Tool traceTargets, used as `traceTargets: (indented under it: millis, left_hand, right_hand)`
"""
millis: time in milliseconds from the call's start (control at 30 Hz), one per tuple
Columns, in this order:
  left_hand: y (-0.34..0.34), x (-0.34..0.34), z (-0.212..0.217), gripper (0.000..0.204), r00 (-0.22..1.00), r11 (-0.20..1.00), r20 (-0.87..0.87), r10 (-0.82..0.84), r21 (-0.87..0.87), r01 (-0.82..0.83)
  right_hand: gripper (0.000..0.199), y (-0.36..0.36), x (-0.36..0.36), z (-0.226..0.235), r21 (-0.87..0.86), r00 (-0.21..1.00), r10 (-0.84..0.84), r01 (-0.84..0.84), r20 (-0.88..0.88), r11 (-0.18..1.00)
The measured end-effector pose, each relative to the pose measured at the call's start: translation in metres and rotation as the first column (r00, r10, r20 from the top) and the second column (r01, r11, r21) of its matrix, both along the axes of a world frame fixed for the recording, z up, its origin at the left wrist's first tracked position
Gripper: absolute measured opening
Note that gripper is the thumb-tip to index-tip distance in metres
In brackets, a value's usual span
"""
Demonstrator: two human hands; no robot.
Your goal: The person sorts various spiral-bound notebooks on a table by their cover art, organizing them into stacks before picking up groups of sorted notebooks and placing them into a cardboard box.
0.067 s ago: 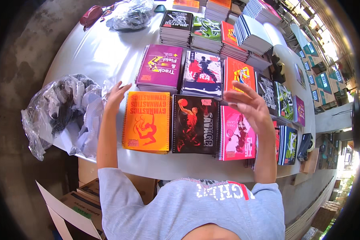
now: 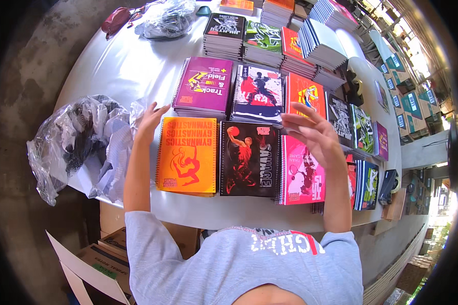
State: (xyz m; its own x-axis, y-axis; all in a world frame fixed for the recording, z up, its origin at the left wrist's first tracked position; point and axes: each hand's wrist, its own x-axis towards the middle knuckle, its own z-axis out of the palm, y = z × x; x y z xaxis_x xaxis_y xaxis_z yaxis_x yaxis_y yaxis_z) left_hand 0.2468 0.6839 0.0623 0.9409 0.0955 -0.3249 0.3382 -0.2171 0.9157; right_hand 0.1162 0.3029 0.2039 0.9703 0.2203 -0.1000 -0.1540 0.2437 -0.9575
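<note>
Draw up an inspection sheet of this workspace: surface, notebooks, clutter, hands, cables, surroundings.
Surface: white table, brightly lit in patches.
Notebooks: orange notebook, black notebook and pink notebook in the nearest row; more stacks beyond.
Clutter: crumpled plastic at left; clear bag and red pouch at the far left.
Hands: left hand open, by the orange notebook; right hand open, over the pink; neither holds anything, contact unclear.
Cables: nothing seen.
Surroundings: open carton lower left; boxes at right.

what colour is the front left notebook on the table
The front left notebook is yellow-orange, printed in red-orange, best seen in the head view.
</note>
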Motion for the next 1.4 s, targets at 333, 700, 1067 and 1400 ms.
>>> traceTargets:
  millis: [333,700,1067,1400]
  left_hand:
    - [-0.028,0.083,-0.020,0.064,0.904,0.896,-0.261,-0.338,-0.383,0.225]
    - [-0.036,0.113,-0.031,0.069,0.846,0.873,-0.378,-0.375,-0.450,0.186]
    - [-0.044,0.118,-0.023,0.058,0.816,0.767,-0.265,-0.514,-0.569,0.298]
    - [-0.038,0.133,-0.027,0.057,0.730,0.643,-0.247,-0.637,-0.693,0.327]
  right_hand:
    - [0.046,0.012,0.047,-0.052,-0.085,0.990,0.006,-0.018,-0.139,0.996]
    - [0.055,0.037,0.069,-0.085,0.014,0.976,0.023,-0.020,-0.218,1.000]
    - [0.073,0.088,0.110,-0.096,0.002,0.981,0.078,-0.079,-0.177,0.997]
    - [0.083,0.093,0.126,-0.098,0.152,0.927,0.036,0.022,-0.373,0.988]
